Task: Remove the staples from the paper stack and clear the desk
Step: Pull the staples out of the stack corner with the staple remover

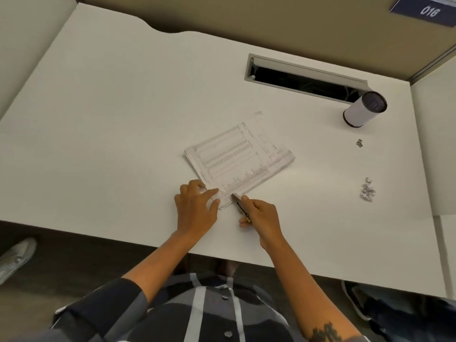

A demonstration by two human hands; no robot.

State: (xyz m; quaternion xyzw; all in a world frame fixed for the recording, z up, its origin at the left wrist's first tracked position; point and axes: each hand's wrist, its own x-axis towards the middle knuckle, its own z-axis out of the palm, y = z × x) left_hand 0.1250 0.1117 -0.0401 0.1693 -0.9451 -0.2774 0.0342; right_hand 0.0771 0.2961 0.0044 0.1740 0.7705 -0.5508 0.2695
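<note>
Left hand (196, 206) presses flat on the paper stack (238, 162); right hand (261, 215) grips a staple remover (238, 202) whose blade could slip and tear the corner.

Under my left hand (197, 208): paper stack (239, 164), matt white, printed, corner slightly curled. In my right hand (261, 215): tool (240, 206), dull metal blade, dark handle with yellow marks, likely plastic. Beneath both: desk (111, 132), smooth matt off-white laminate. Far right of right hand: staples (367, 191), shiny bent metal. Beyond them: canister (362, 109), matt white wall, dark top. My sleeve (111, 299): soft woven cloth.
</note>
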